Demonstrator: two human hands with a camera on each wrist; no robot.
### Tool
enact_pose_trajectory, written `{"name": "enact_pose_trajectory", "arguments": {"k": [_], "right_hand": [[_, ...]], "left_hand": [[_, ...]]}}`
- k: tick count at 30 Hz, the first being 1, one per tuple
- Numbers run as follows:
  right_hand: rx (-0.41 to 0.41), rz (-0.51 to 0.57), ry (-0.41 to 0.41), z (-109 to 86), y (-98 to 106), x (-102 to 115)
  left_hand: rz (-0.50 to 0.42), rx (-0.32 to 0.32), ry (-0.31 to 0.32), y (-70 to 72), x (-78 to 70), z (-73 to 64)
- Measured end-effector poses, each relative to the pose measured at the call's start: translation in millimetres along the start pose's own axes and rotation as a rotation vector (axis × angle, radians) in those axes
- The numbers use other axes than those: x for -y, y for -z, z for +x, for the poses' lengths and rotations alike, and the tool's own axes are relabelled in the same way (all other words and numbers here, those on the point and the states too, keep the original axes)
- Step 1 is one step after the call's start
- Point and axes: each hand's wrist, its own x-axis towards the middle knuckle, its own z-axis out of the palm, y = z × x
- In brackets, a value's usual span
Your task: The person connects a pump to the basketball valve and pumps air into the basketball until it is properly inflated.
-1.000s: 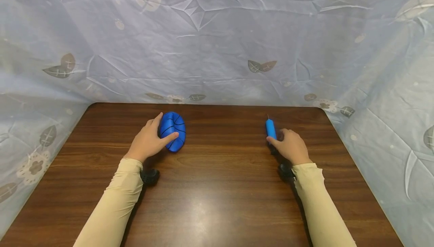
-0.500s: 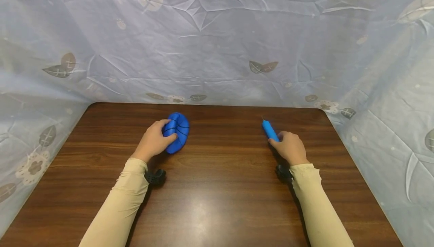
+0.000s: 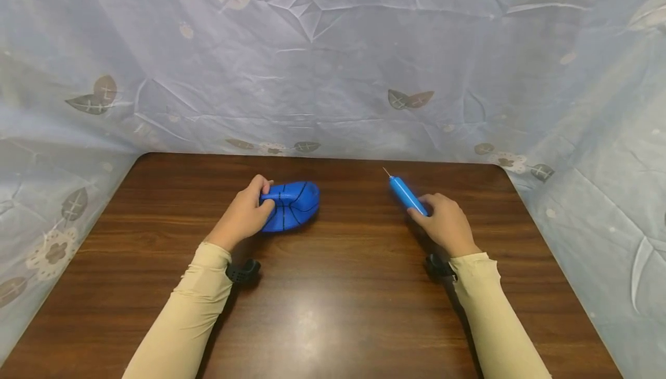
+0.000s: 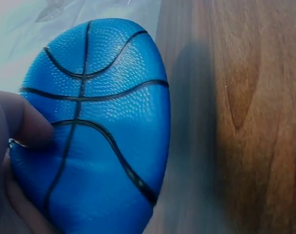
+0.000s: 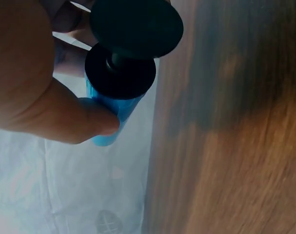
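Observation:
A deflated blue toy basketball (image 3: pixel 293 205) with black lines is pinched at its left edge by my left hand (image 3: pixel 241 211), thumb on the near face. In the left wrist view the collapsed ball (image 4: pixel 108 112) stands on edge, its textured face toward the camera. My right hand (image 3: pixel 444 220) grips a blue hand pump (image 3: pixel 407 195) round its barrel, the thin needle pointing up and left. The right wrist view shows the pump's black round handle (image 5: pixel 138 27) close to its black end cap, with the thumb (image 5: pixel 96 119) along the blue barrel. The two objects are apart.
Both hands are over a brown wood-grain table (image 3: pixel 333 286) with rounded far corners. A pale grey curtain (image 3: pixel 333 67) with leaf prints hangs behind it and along both sides. Black wrist-camera mounts (image 3: pixel 243 272) sit under both wrists.
My left hand has closed on the ball's edge, lifted it and turned it so that it extends rightward. The pump in my right hand has swung its needle to the left.

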Motion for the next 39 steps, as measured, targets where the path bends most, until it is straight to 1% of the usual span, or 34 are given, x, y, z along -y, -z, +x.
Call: {"name": "enact_pose_trajectory", "arguments": {"k": [2,4,6,9,11,13,17,19,21,25,29,31,33,36,37,39], "right_hand": [[-0.002,0.006,0.016,0.0,1,3],[-0.005,0.010,0.036,0.2,2,5],[-0.009,0.014,0.059,0.2,3,8],[-0.021,0.022,0.098,0.0,5,12],[-0.029,0.041,0.126,-0.5,6,15],[-0.037,0.066,0.157,-0.8,7,18],[-0.043,0.106,0.207,-1.1,8,22],[-0.044,0.115,0.217,-1.2,9,24],[-0.045,0.121,0.225,-1.4,9,25],[-0.047,0.139,0.244,-1.7,9,27],[-0.042,0.143,0.256,-1.2,9,27],[-0.040,0.138,0.257,-0.9,8,27],[-0.038,0.136,0.259,-0.7,9,26],[-0.038,0.135,0.263,-0.8,9,27],[-0.039,0.136,0.264,-0.9,9,27],[-0.038,0.137,0.267,-1.5,10,27]], "left_hand": [[-0.017,-0.010,-0.015,-1.0,-2.0,-0.7],[-0.050,-0.038,-0.035,-1.9,-3.3,-1.1],[-0.118,-0.064,-0.056,-2.3,-4.5,-1.4],[-0.226,-0.083,-0.112,-1.7,-5.9,-1.8],[-0.275,-0.063,-0.139,-0.6,-7.2,-2.4],[-0.285,-0.018,-0.141,0.7,-8.9,-3.0],[-0.211,0.064,-0.107,2.5,-13.1,-4.2],[-0.179,0.084,-0.099,2.7,-15.3,-5.0],[-0.176,0.093,-0.103,2.6,-16.8,-6.0],[-0.227,0.108,-0.114,5.2,-19.6,-9.8],[-0.323,0.119,-0.108,8.5,-20.4,-11.1],[-0.374,0.106,-0.093,8.4,-20.8,-10.4],[-0.408,0.070,-0.078,8.0,-21.8,-9.3],[-0.462,-0.017,-0.074,8.1,-23.7,-8.7],[-0.486,-0.051,-0.082,8.2,-24.3,-8.8],[-0.534,-0.120,-0.119,8.1,-24.8,-8.4]]}}
